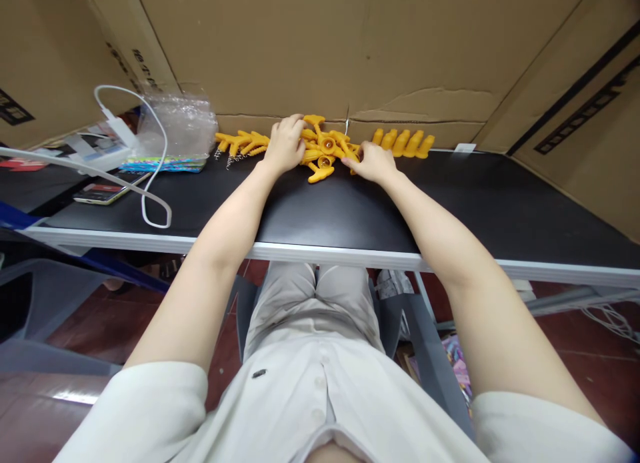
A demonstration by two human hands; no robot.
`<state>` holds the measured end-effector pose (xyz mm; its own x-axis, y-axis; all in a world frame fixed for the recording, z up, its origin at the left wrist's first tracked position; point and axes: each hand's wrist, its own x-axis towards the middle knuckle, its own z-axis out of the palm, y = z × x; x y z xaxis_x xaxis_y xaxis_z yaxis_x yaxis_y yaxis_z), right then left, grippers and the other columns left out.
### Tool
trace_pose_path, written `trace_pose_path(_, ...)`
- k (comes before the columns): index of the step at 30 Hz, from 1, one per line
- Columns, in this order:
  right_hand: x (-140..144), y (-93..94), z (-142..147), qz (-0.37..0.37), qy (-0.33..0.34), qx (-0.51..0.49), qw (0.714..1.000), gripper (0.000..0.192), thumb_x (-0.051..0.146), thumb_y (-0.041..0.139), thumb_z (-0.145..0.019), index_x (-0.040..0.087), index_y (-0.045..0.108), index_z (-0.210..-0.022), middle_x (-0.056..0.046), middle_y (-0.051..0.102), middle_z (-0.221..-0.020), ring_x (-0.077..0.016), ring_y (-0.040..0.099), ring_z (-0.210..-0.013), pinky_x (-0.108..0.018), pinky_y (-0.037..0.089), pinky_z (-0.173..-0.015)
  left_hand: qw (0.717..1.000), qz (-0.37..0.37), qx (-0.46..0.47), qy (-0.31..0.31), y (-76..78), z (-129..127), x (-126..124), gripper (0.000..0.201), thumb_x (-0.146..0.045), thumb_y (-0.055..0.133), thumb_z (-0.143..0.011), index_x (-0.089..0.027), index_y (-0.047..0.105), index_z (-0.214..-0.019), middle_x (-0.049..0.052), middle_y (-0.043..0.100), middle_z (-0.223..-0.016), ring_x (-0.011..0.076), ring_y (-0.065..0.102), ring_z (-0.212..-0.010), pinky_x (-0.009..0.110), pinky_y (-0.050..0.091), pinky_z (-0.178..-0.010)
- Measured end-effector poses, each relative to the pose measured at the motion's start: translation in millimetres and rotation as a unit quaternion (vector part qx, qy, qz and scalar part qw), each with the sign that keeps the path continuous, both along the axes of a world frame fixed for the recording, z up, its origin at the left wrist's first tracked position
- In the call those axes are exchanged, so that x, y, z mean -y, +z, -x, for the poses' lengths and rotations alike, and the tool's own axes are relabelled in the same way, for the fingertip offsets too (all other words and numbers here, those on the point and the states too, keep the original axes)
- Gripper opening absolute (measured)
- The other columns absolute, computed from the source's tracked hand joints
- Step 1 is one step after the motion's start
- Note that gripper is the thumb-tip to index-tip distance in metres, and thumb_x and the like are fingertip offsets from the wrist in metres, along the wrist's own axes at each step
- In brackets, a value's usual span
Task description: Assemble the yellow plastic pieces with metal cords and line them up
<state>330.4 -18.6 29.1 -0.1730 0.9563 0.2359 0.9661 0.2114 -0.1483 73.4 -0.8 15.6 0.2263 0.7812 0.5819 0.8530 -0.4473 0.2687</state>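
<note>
A pile of orange-yellow plastic pieces [326,145] lies on the black tabletop between my hands, some with T-shaped ends and some with round hollow openings. My left hand [287,143] is curled around the pile's left side, its fingertips partly hidden. On the right side, my right hand [374,161] has its thumb and fingers closed at the edge of a yellow piece. Branching yellow pieces [243,143] lie in a row to the left, with small thin springs [235,159] before them. Several yellow bottle-shaped pieces [404,143] stand side by side at the right.
Cardboard walls [360,49] enclose the table's back and sides. At the left are a clear plastic bag [175,126], colourful flat packets [167,164], a phone [103,193] and a looping white cable [159,218]. The table's pale metal edge [330,253] runs before my lap.
</note>
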Motion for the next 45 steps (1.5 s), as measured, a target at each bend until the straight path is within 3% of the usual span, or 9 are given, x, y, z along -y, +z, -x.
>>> trace_pose_path(3, -1, -4.3, 2, 0.004, -0.003, 0.021, 1.0, 0.058, 0.046, 0.064, -0.104, 0.008, 0.06, -0.148, -0.029, 0.073, -0.138, -0.0471, 0.068, -0.136, -0.059, 0.051, -0.117, 1.0, 0.008, -0.017, -0.023, 3.6, -10, 6, 0.059, -0.025, 0.053, -0.088, -0.026, 0.065, -0.146, 0.013, 0.053, -0.174, 0.0384, 0.043, -0.165, 0.064, 0.028, -0.137)
trace_pose_path(5, -4, -5.8, -1, -0.005, 0.0, 0.034, 0.999, 0.053, 0.039, 0.059, -0.104, 0.007, 0.06, -0.146, -0.03, 0.072, -0.138, -0.0482, 0.068, -0.135, -0.061, 0.05, -0.116, 0.999, 0.011, -0.025, -0.036, 5.3, -17, 10, 0.061, -0.025, 0.052, -0.088, -0.026, 0.064, -0.148, 0.014, 0.052, -0.175, 0.0381, 0.042, -0.166, 0.063, 0.027, -0.138)
trace_pose_path(10, -11, -1.2, -13, -0.073, 0.023, 0.02, 0.997, 0.054, 0.047, 0.045, -0.11, 0.01, 0.061, -0.145, -0.029, 0.071, -0.136, -0.049, 0.064, -0.133, -0.067, 0.043, -0.115, 0.997, -0.01, -0.04, -0.07, 4.3, -25, 10, 0.066, -0.028, 0.049, -0.094, -0.027, 0.058, -0.159, 0.012, 0.048, -0.179, 0.0353, 0.043, -0.166, 0.059, 0.029, -0.137)
trace_pose_path(15, 11, 15.0, -6, -0.123, 0.063, 0.047, 0.989, 0.055, 0.042, 0.029, -0.114, 0.014, 0.054, -0.154, -0.026, 0.065, -0.147, -0.0459, 0.057, -0.141, -0.062, 0.039, -0.119, 0.994, -0.037, -0.036, -0.095, 1.6, -27, 5, 0.066, -0.045, 0.049, -0.105, -0.03, 0.051, -0.169, 0.012, 0.039, -0.184, 0.0376, 0.043, -0.166, 0.057, 0.03, -0.136)
trace_pose_path(21, 32, 25.8, 12, -0.138, 0.121, 0.084, 0.979, 0.06, 0.04, 0.023, -0.112, 0.015, 0.054, -0.157, -0.024, 0.061, -0.153, -0.0462, 0.052, -0.144, -0.061, 0.036, -0.121, 0.997, -0.027, -0.04, -0.062, 0.4, -26, 3, 0.058, -0.045, 0.039, -0.111, -0.027, 0.056, -0.164, 0.017, 0.054, -0.173, 0.0374, 0.057, -0.155, 0.055, 0.041, -0.129)
trace_pose_path(26, 33, 26.5, 13, -0.138, 0.138, 0.112, 0.974, 0.061, 0.038, 0.023, -0.112, 0.011, 0.057, -0.154, -0.026, 0.059, -0.154, -0.0479, 0.05, -0.145, -0.063, 0.035, -0.12, 0.998, -0.029, -0.035, -0.054, 0.3, -23, 0, 0.045, -0.038, 0.052, -0.106, -0.027, 0.067, -0.147, 0.014, 0.075, -0.143, 0.0378, 0.067, -0.141, 0.053, 0.048, -0.122)
trace_pose_path(34, 30, 26.0, 13, -0.187, 0.14, 0.128, 0.964, 0.047, 0.021, 0.03, -0.111, 0.008, 0.059, -0.146, -0.024, 0.064, -0.149, -0.0413, 0.058, -0.138, -0.059, 0.038, -0.118, 0.997, -0.04, -0.063, -0.012, 7.3, -28, 10, 0.048, -0.027, 0.055, -0.096, -0.022, 0.066, -0.142, 0.015, 0.078, -0.135, 0.0361, 0.071, -0.132, 0.047, 0.053, -0.113)
trace_pose_path(39, 13, 16.6, 4, -0.204, 0.172, 0.097, 0.959, 0.047, 0.035, 0.033, -0.113, 0.011, 0.06, -0.144, -0.023, 0.069, -0.14, -0.0416, 0.061, -0.132, -0.06, 0.039, -0.115, 0.996, -0.026, -0.082, 0.009, 15.6, -34, 24, 0.048, -0.025, 0.057, -0.095, -0.021, 0.067, -0.141, 0.016, 0.079, -0.132, 0.0366, 0.072, -0.129, 0.048, 0.052, -0.111)
trace_pose_path(45, 7, 12.5, 1, -0.184, 0.18, 0.106, 0.961, 0.047, 0.033, 0.032, -0.112, 0.011, 0.064, -0.139, -0.025, 0.069, -0.14, -0.0437, 0.059, -0.134, -0.066, 0.035, -0.116, 0.994, -0.008, -0.098, 0.037, 20.7, -38, 33, 0.048, -0.023, 0.058, -0.094, -0.019, 0.069, -0.14, 0.018, 0.078, -0.134, 0.0384, 0.072, -0.128, 0.049, 0.052, -0.109)
